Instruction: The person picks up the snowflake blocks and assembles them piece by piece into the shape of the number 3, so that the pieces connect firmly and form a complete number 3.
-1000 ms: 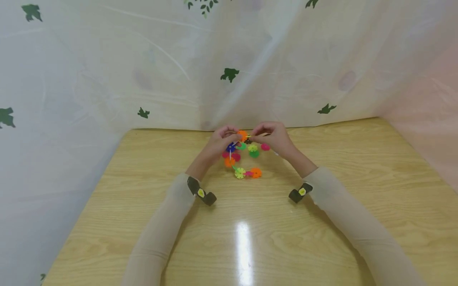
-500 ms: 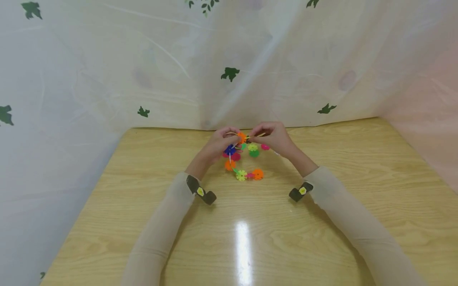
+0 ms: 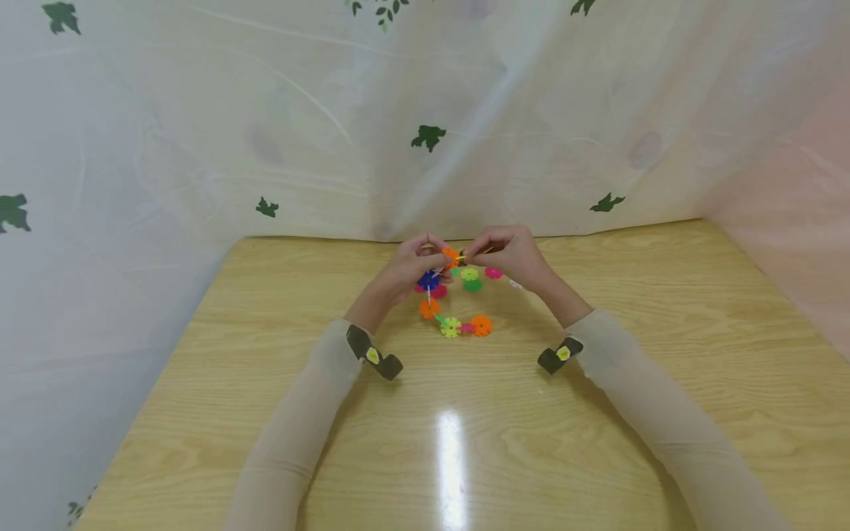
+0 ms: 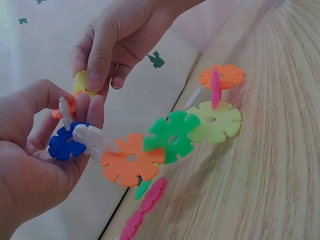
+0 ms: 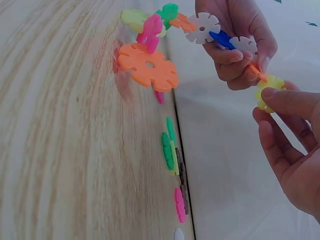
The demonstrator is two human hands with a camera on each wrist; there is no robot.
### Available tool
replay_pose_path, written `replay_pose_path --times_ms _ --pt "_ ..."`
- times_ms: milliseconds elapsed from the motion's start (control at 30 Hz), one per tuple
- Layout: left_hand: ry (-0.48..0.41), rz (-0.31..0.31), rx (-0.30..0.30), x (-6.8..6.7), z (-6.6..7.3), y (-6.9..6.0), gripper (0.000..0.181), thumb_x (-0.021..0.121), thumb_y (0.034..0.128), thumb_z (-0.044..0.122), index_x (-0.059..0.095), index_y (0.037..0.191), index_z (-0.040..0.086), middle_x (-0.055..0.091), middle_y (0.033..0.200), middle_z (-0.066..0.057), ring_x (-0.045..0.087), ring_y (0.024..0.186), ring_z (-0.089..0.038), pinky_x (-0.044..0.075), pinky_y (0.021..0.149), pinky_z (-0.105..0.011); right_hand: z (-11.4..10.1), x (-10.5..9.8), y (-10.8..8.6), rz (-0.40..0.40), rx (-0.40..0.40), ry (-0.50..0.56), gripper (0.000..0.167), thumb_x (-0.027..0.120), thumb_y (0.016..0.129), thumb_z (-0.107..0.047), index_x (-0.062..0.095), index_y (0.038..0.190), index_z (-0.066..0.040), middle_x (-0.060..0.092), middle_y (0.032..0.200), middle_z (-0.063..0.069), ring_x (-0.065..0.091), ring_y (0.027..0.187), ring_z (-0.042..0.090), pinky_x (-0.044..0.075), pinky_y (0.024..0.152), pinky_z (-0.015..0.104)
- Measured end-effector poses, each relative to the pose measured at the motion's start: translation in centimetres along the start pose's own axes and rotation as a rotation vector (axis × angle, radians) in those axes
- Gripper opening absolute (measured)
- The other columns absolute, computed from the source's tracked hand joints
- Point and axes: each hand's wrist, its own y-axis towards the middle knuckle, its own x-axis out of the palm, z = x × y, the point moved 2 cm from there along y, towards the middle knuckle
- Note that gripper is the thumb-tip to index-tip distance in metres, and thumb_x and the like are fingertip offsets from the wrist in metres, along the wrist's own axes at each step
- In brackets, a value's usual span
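My left hand (image 3: 408, 269) holds a chain of slotted flower-shaped plastic discs by an orange disc (image 3: 451, 257) near its upper end. Between the thumb and fingers of my right hand (image 3: 511, 257) is a yellow disc (image 5: 275, 82), its edge against that orange one; whether the slots interlock is hard to tell. Down from the left hand run a white disc, a blue disc (image 4: 66, 143), another white disc (image 4: 91, 139), an orange disc (image 4: 120, 167), a green disc (image 4: 170, 127), a pale yellow disc (image 4: 222, 130), a pink disc (image 4: 216, 90) and an end orange disc (image 5: 155, 75).
Several loose discs lie on the wooden table (image 3: 265, 413) behind the chain, among them a green disc (image 3: 472, 285), a yellow-green disc (image 3: 469, 273) and a pink disc (image 3: 493, 272). A leaf-patterned cloth (image 3: 319, 147) hangs along the table's far edge.
The chain's hanging end has shifted slightly right and nearer to me. The orange and yellow discs in the hands have dipped a little, while both hands stay almost in place.
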Motion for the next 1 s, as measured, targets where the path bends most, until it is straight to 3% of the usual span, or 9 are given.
replay_pose_path --times_ms 167,367,667,1000 --pt "0.007 -0.019 0.014 0.12 0.12 -0.1 0.012 0.055 0.1009 -0.003 0.053 0.099 0.009 0.063 0.088 -0.006 0.065 0.07 -0.015 0.053 0.099 -0.06 -0.01 0.08 -0.13 -0.004 -0.032 0.006 0.006 0.075 0.088 0.004 0.076 0.092 0.008 0.074 0.087 0.013 0.072 0.072 0.01 0.059 0.063 0.02" --pt "0.01 -0.015 0.036 0.28 0.29 -0.21 0.013 0.056 0.1002 -0.004 0.054 0.096 0.009 0.065 0.084 -0.004 0.066 0.068 -0.015 0.062 0.088 -0.049 -0.16 0.35 -0.18 0.0 -0.055 0.0 0.004 0.075 0.088 0.005 0.077 0.091 0.007 0.074 0.087 0.015 0.069 0.07 0.011 0.053 0.058 0.018" --pt "0.011 -0.027 0.041 0.05 0.12 -0.09 0.014 0.055 0.1007 -0.002 0.053 0.097 0.011 0.066 0.083 -0.007 0.068 0.069 -0.014 0.048 0.1 -0.064 -0.12 0.39 -0.05 0.001 0.011 0.046 0.009 0.075 0.089 0.002 0.075 0.094 0.008 0.075 0.083 -0.002 0.069 0.07 0.012 0.052 0.057 0.02" --pt "0.039 -0.031 0.017 -0.5 0.02 -0.02 0.009 0.057 0.1005 0.001 0.055 0.101 0.01 0.068 0.082 -0.004 0.068 0.072 -0.014 0.049 0.102 -0.062 -0.04 0.42 0.16 -0.027 0.088 0.003 0.016 0.078 0.089 -0.006 0.075 0.1 0.005 0.076 0.094 0.007 0.073 0.082 0.016 0.062 0.072 0.025"
